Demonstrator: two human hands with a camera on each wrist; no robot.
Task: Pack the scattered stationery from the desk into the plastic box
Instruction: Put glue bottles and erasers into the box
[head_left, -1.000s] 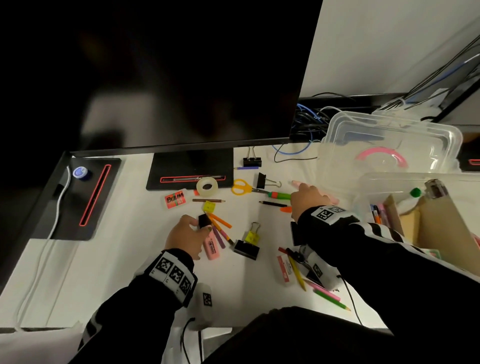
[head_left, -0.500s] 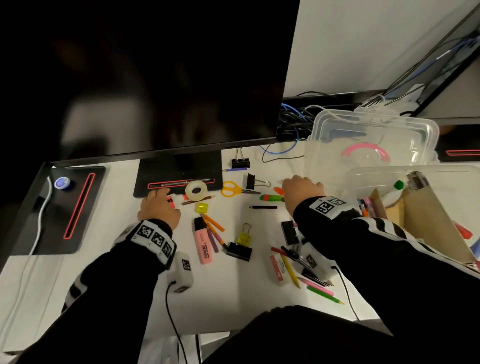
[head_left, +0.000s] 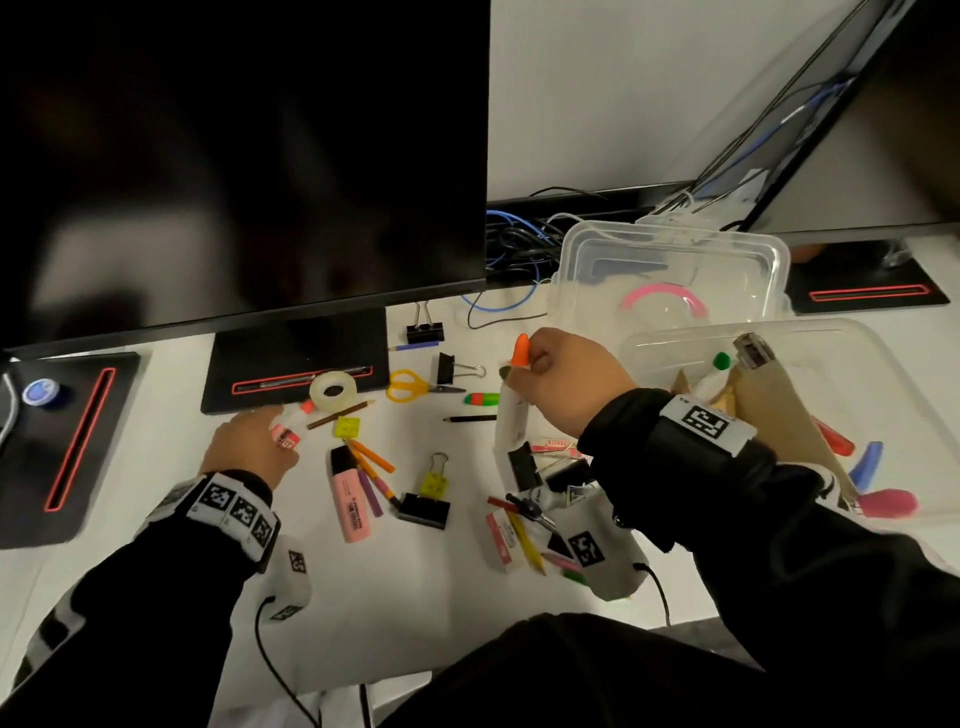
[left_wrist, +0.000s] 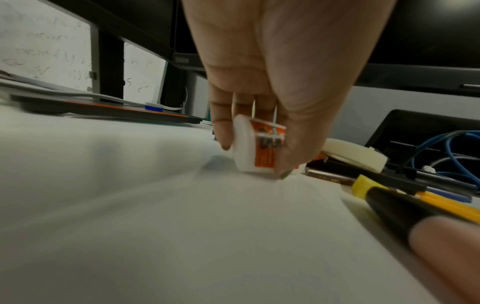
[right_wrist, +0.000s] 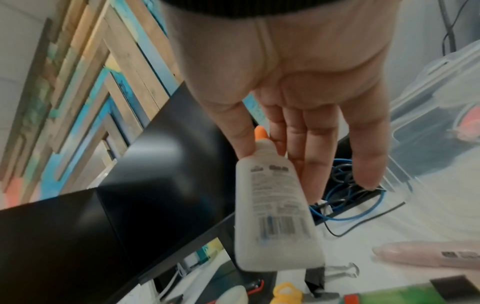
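My left hand (head_left: 275, 434) pinches a white eraser with an orange sleeve (head_left: 287, 440) on the desk, just in front of the monitor base. The left wrist view shows the eraser (left_wrist: 257, 150) tipped on edge between thumb and fingers. My right hand (head_left: 522, 371) holds a white glue bottle (head_left: 511, 418) by its neck, lifted above the desk, orange cap up. In the right wrist view the glue bottle (right_wrist: 275, 216) hangs tilted from thumb and fingers. The clear plastic box (head_left: 810, 330) stands to the right with several items inside.
A second clear container with a pink handle (head_left: 675, 244) stands behind the box. A tape roll (head_left: 332, 389), yellow scissors (head_left: 408, 385), a pink highlighter (head_left: 352, 493), binder clips (head_left: 426, 504), pencils and erasers litter the desk. A monitor (head_left: 244, 156) and cables (head_left: 511, 244) are behind.
My left hand left the pink highlighter, moved left to the eraser and pinched it. My right hand took the glue bottle from the desk and raised it.
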